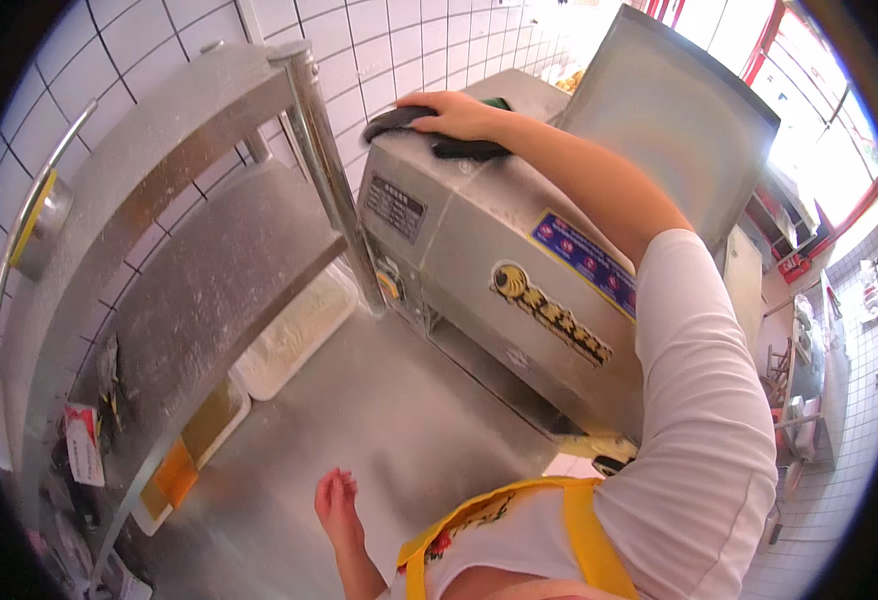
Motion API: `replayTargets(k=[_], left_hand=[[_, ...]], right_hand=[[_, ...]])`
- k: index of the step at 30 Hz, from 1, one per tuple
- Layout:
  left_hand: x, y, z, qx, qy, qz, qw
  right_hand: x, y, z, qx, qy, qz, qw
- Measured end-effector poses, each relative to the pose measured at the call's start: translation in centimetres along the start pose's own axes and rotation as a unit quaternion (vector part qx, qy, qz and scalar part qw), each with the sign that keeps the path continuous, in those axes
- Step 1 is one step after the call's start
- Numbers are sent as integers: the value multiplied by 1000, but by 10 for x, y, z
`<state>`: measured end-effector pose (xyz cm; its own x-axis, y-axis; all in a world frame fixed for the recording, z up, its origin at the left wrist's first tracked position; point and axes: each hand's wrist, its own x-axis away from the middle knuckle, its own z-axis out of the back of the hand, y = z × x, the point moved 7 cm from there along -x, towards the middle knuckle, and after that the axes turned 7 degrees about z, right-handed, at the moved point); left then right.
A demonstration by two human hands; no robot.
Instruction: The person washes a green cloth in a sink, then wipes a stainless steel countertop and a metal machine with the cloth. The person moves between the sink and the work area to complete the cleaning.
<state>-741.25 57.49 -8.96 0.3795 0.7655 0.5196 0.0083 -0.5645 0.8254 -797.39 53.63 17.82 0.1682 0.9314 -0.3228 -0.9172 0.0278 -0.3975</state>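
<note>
On top of a stainless steel machine, at its far left corner, my right hand lies over a dark cloth, with the fingers bent around it. More of the dark material shows under the wrist, and a green patch is seen just behind. The machine carries a dial, a dark plate with writing and a blue label strip. My left hand is above the steel worktop, near my apron, its fingers loosely bent and nothing seen in them.
A steel shelf rack stands at the left against the tiled wall. Beneath its shelf are a white tub of pale powder and a container with orange contents. A raised steel panel rises behind the machine. A metal pan hangs far left.
</note>
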Motion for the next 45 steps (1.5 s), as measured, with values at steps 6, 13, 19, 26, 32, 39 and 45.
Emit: replayTargets(k=[6,13,19,26,32,39,45], left_hand=[[7,23,-51,-2,-170,-48,984],[25,-16,59,25,-36,-29,999],[33,6,42,-6,-108,-121,987],[61,-42,66,-55,-135,-64,987],[52,-45,110,-4,-79,-50,996],[54,-14,69,-42,-155,-98,982],[59,-42,127,-39,-70,-56,995]], right_hand=[[106,-130,-5,-12,-97,193,976],[264,-195,20,317,-124,83,937],[73,-137,-58,500,-63,17,864],[158,-150,-177,469,-259,217,816],[289,-222,-19,460,-26,99,882],[369,-235,-58,350,-236,171,890],[460,-246,78,506,-12,-59,860]])
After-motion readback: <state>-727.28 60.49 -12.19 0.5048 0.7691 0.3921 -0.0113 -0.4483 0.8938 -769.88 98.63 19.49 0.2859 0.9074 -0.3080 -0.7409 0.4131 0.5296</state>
